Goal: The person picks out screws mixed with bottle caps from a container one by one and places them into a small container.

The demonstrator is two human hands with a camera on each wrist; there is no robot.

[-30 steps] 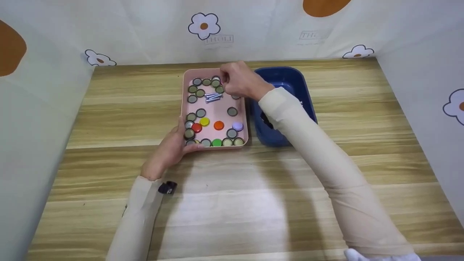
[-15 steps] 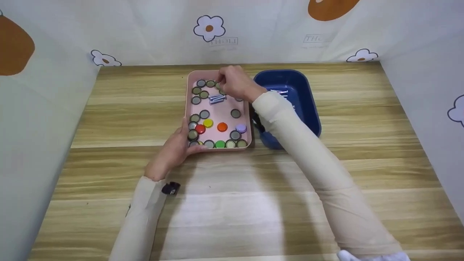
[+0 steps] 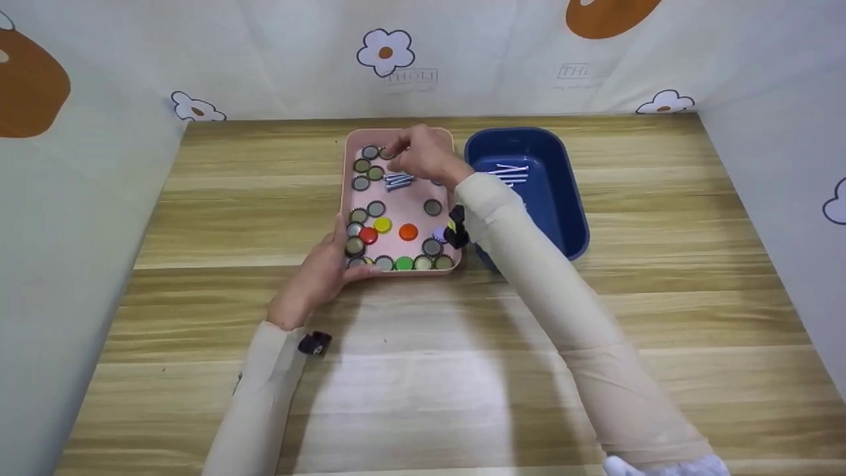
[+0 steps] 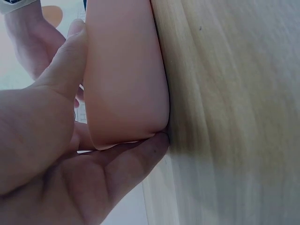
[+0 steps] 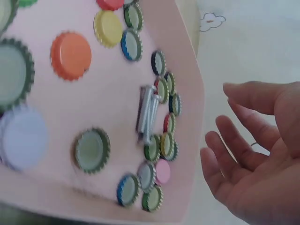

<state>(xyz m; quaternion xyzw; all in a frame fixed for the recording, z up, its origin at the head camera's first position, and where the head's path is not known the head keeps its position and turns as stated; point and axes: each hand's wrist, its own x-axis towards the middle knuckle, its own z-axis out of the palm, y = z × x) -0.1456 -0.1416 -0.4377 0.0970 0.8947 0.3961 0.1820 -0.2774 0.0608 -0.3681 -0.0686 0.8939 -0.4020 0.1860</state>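
Note:
A pink tray (image 3: pixel 413 198) lies on the wooden table, with many bottle caps scattered along its sides. My left hand (image 3: pixel 317 271) grips its near left corner, and in the left wrist view the thumb and fingers wrap the pink wall (image 4: pixel 126 70). Over the tray's far part hovers my right hand (image 3: pixel 423 153), palm turned down, fingers loosely bent. From the right wrist view, the thumb and fingertips of that hand (image 5: pixel 262 154) stand apart with nothing between them. A small bundle of silver, screw-like metal rods (image 5: pixel 147 115) lies below it among the caps.
Right of the tray stands a dark blue bin (image 3: pixel 575 218), holding several long silver rods (image 3: pixel 512 175). An orange cap (image 3: pixel 408 232) lies mid-tray. A flower-patterned sheet (image 3: pixel 489 59) rises behind the table. Black cameras (image 3: pixel 456 228) sit on the wrists.
My right hand has shifted left over the tray toward the silver rods, and its fingers have spread. More of the blue bin shows. My left hand stays on the tray's corner.

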